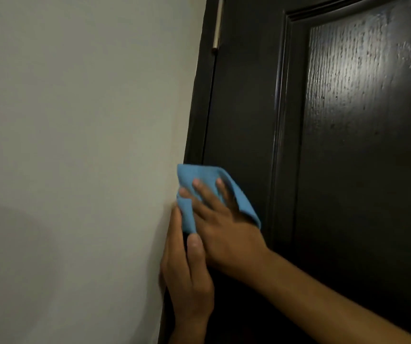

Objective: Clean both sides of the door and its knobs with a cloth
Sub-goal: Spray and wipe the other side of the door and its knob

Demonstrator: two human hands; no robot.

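door [244, 100]: dark, near black, glossy, filling the right side of the view – a raised moulding runs down it and frames a panel [363, 100] with a grained sheen where the light catches.
door frame [195, 115]: a dark strip just left of the door, meeting the wall along a slanted line.
hinge [217, 23]: a pale metal pin high up in the seam between frame and door.
wall [75, 120]: plain off-white, taking up the whole left half, with a soft grey shadow low on the left.
cloth [200, 176]: light blue, folded and bunched, lying against the frame and the door's left edge at about mid height; one corner hangs down to the right, and a flap folds down at the left.
right hand [220, 227]: reaches in from the lower right, forearm bare, fingers spread and fairly straight, pressing flat on the cloth against the door – not curled round it.
left hand [187, 276]: comes up from below along the edge of the frame, just under the right hand and touching it; its thumb points up and meets the lower flap of the cloth. its fingers lie against the frame edge beside the wall, and whether they pinch the cloth i cannot tell.
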